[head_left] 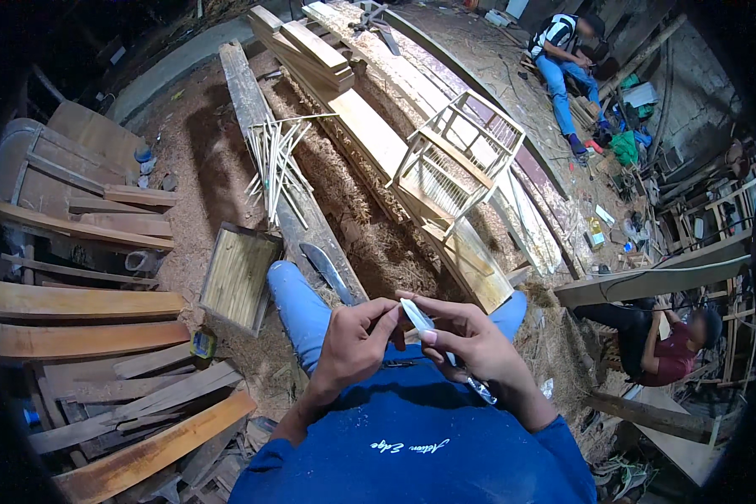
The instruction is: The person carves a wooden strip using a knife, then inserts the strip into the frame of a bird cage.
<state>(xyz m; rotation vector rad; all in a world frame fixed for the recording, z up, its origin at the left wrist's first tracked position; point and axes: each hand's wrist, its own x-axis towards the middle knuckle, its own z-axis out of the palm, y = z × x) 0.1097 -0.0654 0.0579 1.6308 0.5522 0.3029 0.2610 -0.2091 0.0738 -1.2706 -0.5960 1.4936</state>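
Note:
My right hand (470, 336) is closed around a narrow, pale, knife-like blade (417, 314), its point up and to the left. A shiny end of it shows below the palm. My left hand (353, 336) is pinched shut close beside the blade; what its fingers hold is too small to make out. Just ahead, a broad knife (326, 269) lies on a grey plank (292, 214). Farther up that plank rests a loose bundle of thin split sticks (275, 164). To the right, a slatted wooden cage frame (458, 164) stands on pale boards.
A framed slatted panel (239, 277) lies by my left knee. Curved wooden pieces (88, 340) are stacked at the left. Stacked planks (311, 50) and shavings (357, 244) spread ahead. Two people, one seated far right (563, 67), one nearer right (676, 349), are nearby.

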